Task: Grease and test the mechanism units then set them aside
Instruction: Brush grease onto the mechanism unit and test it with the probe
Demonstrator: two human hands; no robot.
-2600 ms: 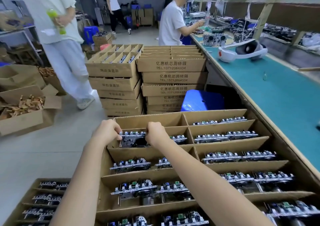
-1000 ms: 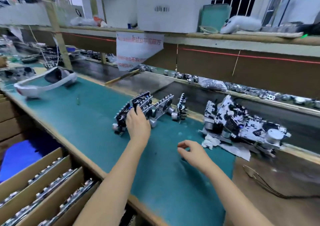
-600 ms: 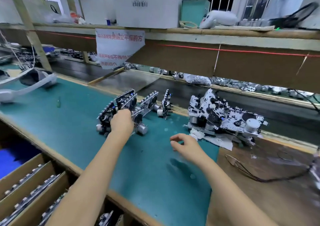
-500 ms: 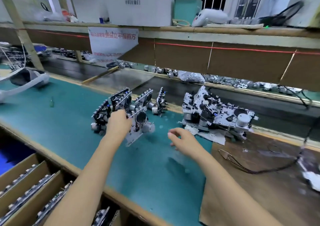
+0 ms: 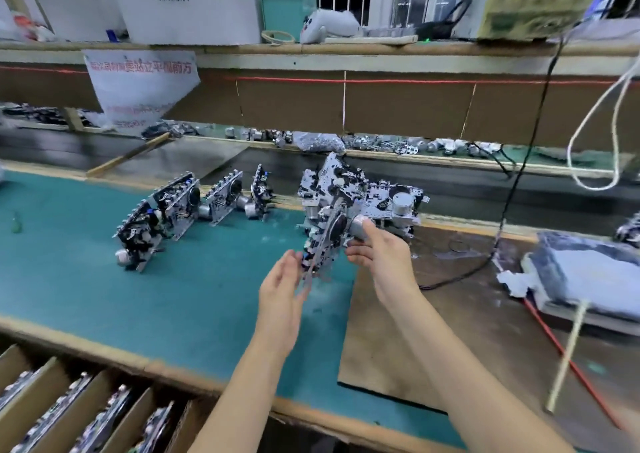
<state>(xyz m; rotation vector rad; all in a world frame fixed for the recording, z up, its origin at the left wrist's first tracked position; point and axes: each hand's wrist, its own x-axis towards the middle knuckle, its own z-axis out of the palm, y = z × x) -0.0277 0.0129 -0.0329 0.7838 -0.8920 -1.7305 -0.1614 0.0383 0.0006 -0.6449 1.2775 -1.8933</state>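
The person is holding one mechanism unit (image 5: 327,241) up in the air, just above the green mat (image 5: 138,296) on the tabletop (image 5: 502,314). The right hand (image 5: 377,255) is gripping it by the round silver motor (image 5: 360,227), with its fingers curled round. I think the motor is making a good handle, so the fingers are keeping off the tiny parts. The left hand (image 5: 280,293) is lying wide and flat, with straight fingers (image 5: 294,255). They seem to be touching the unit's near edge to steady it, but that part is blurry.

The unit is standing on its edge, tilted. That is probably letting the person look at both sides and find where the grease is going.

Right behind it, a pile of units (image 5: 374,196) is lying in a heap. I cannot tell if those are done or waiting. To the left, a row of units (image 5: 180,210) is leaning on the mat, one after another, likely so each is easy to grab.

A brown board (image 5: 381,348) is lying under the right arm. Low on the left, a cardboard box (image 5: 52,414) is holding more units in slots.
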